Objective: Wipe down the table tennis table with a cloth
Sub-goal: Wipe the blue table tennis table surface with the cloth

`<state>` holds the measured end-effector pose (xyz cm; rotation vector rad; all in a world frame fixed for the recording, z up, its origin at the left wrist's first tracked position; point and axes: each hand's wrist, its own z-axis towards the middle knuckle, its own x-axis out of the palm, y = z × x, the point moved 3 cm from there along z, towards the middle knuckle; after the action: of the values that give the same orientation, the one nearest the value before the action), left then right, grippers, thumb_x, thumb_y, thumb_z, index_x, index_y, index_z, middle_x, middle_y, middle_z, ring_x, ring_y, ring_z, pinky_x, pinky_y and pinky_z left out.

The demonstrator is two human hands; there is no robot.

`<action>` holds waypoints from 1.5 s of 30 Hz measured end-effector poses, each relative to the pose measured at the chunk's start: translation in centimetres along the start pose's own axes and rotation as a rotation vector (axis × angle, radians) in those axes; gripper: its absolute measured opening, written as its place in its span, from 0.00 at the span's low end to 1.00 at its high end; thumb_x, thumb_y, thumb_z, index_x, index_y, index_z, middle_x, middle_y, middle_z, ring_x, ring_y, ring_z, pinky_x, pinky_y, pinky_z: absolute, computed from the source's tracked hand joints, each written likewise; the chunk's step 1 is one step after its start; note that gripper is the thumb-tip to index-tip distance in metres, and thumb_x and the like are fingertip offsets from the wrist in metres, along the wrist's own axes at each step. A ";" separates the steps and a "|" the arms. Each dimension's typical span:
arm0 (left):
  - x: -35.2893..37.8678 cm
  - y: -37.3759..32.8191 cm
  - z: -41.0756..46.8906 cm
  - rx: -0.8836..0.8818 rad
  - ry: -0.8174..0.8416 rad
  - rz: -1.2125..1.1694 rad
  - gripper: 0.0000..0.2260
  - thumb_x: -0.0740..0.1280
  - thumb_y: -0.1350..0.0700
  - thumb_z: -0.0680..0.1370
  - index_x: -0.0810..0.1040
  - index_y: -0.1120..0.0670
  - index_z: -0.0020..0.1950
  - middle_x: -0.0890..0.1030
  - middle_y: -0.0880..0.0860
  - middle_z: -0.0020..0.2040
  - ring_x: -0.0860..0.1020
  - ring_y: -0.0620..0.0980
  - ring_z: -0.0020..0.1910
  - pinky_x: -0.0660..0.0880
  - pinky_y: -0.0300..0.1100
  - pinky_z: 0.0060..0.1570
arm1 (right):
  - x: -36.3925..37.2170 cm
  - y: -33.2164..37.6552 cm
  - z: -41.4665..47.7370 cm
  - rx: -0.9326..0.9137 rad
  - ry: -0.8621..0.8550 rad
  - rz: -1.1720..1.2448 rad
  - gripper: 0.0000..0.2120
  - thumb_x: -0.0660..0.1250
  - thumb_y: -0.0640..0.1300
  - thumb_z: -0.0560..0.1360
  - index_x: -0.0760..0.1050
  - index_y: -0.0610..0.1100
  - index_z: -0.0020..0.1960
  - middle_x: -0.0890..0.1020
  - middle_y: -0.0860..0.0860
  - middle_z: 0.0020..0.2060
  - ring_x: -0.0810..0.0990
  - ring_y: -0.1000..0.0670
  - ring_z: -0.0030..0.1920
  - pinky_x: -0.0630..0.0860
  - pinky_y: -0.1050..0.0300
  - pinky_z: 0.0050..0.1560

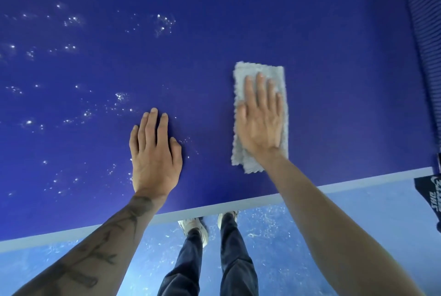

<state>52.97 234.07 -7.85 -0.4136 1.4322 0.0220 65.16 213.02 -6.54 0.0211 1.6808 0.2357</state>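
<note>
The dark blue table tennis table (322, 45) fills most of the view, with its white edge line running along the near side. A folded grey cloth (269, 72) lies flat on it right of centre. My right hand (260, 121) presses on the cloth with straight fingers and flat palm. My left hand (155, 152) rests flat on the bare table surface to the left of the cloth, fingers straight. White droplets or specks (71, 20) are scattered over the left half of the table; the area around the cloth looks clean.
The net (427, 40) runs along the right edge of the view, with its clamp (429, 198) at the table corner. Below the table edge lies a light blue floor (334, 224), where my legs and shoes show.
</note>
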 end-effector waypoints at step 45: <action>-0.4 -0.4 0.1 -0.026 0.012 0.002 0.24 0.55 0.56 0.84 0.67 0.61 0.80 0.65 0.59 0.82 0.62 0.60 0.82 0.55 0.58 0.82 | 1.4 0.5 -3.8 -0.054 -0.020 0.038 0.29 0.47 0.54 0.87 0.51 0.48 0.87 0.52 0.46 0.86 0.50 0.42 0.86 0.50 0.39 0.84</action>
<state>53.06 233.80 -7.32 -0.4344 1.4459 0.0399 61.18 213.18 -7.48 0.0143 1.6550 0.3084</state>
